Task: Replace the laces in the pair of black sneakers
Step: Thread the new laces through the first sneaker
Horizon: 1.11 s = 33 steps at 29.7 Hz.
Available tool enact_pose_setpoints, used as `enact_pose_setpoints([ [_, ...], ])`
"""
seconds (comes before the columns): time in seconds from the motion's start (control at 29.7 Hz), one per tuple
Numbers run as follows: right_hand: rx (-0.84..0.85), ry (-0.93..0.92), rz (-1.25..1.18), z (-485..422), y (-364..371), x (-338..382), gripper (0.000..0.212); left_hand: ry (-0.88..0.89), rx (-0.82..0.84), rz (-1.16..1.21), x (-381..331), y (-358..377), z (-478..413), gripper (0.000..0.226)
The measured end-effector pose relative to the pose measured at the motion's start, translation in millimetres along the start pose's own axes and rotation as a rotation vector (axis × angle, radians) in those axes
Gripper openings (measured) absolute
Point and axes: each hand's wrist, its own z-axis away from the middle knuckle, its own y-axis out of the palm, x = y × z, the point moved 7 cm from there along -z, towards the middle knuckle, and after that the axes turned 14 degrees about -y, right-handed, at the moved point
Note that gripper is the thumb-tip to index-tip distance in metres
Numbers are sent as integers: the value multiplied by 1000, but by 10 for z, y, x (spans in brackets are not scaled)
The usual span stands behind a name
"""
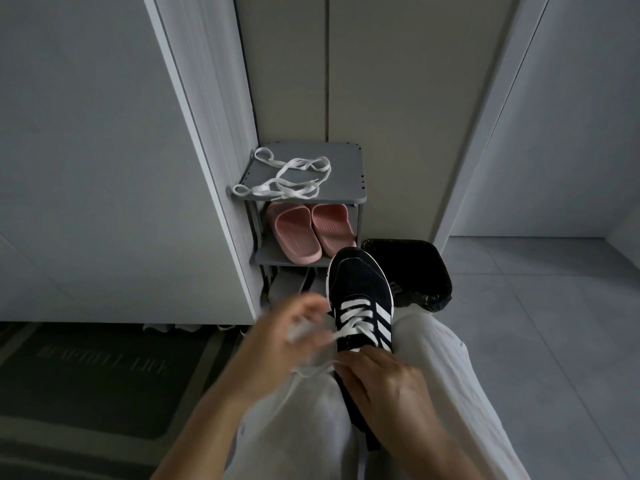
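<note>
A black sneaker (360,292) with white side stripes rests between my knees, toe pointing away. A white lace (353,317) crosses its lower eyelets. My left hand (291,334) is blurred beside the shoe's left side and pinches the free end of that lace, which runs from the eyelets to my fingers. My right hand (384,382) grips the heel end of the sneaker from above. More loose white laces (287,178) lie in a tangle on top of the grey shoe rack (346,161). The second sneaker is not in sight.
Pink slippers (311,233) sit on the rack's middle shelf. A black-lined bin (415,271) stands right of the rack. A white cabinet door (104,168) fills the left, a dark doormat (97,375) lies at lower left, and grey floor tiles (554,341) spread right.
</note>
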Motion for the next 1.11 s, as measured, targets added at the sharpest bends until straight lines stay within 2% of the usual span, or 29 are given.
enact_pose_setpoints([
  [0.03,8,1,-6,-8,21,4,25,59,145,-53,-59,194,92,30],
  [0.07,21,7,-19,6,48,-9,22,125,187,-123,-68,308,145,27],
  [0.1,39,21,-42,31,68,-33,21,160,175,-161,-56,337,154,24],
  [0.17,65,61,-116,100,90,-116,23,103,120,-114,37,254,107,22],
  [0.24,79,84,-209,113,90,-179,25,50,155,-61,121,239,97,27],
  [0.34,80,26,-217,63,85,-131,27,93,194,-94,160,291,101,28],
  [0.44,74,48,-213,102,105,-179,27,133,34,-217,251,124,29,13],
  [0.5,46,68,-181,145,61,-271,26,191,-149,-378,329,-66,-8,24],
  [0.57,38,36,-75,145,18,-297,27,241,-273,-527,403,-186,-19,5],
  [0.64,27,24,-17,134,2,-275,27,206,-286,-589,450,-209,-5,4],
  [0.67,13,25,-11,117,-9,-252,26,156,-227,-584,439,-175,7,15],
  [0.71,0,23,-9,99,-16,-223,24,97,-138,-529,412,-117,34,31],
  [0.74,-5,18,-9,72,-20,-187,23,27,-16,-378,364,-17,71,42],
  [0.81,-13,-23,-14,21,-6,-109,22,-75,220,-57,205,260,121,36],
  [0.84,-20,-41,-31,8,9,-79,21,-96,262,49,137,365,131,24],
  [0.94,-67,-21,-73,32,10,-84,13,-269,219,275,221,415,52,8],
  [1.01,-114,21,-95,81,-31,-156,8,-339,178,320,328,366,27,9],
  [1.11,-139,23,-144,101,-47,-186,10,-353,239,331,327,342,75,7],
])
